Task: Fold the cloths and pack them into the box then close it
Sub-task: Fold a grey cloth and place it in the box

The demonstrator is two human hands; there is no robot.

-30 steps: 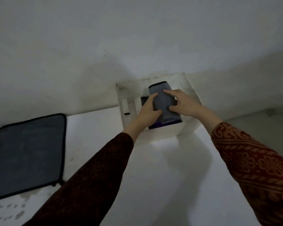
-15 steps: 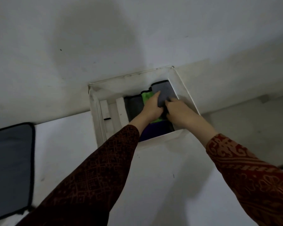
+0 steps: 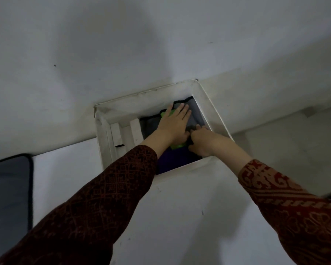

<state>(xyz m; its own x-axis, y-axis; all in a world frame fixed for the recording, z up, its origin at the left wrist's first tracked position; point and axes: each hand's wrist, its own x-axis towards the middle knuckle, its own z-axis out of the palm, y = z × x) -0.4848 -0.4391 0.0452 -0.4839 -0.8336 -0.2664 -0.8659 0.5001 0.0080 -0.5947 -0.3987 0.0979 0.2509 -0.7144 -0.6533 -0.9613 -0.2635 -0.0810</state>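
An open white box [image 3: 210,104] stands on the white table against the wall. Inside it lie folded cloths: a grey one with black trim [image 3: 196,113] at the right, a green one [image 3: 177,146] and a dark purple one [image 3: 174,159] near the front. My left hand [image 3: 175,121] presses flat on the grey and green cloths, fingers straight. Beside it, my right hand [image 3: 201,142] is inside the box with fingers curled down at the grey cloth's near end; what it grips is hidden.
A flat grey cloth with black trim [image 3: 8,192] lies on the table at the far left. White divider strips [image 3: 135,131] stand in the box's left part. The white wall rises right behind the box. A lower ledge runs at the right.
The folded grey cloth has gone down into the box at its right side. My left hand flattened on top of the cloths, and my right hand dropped to the cloth's near end.
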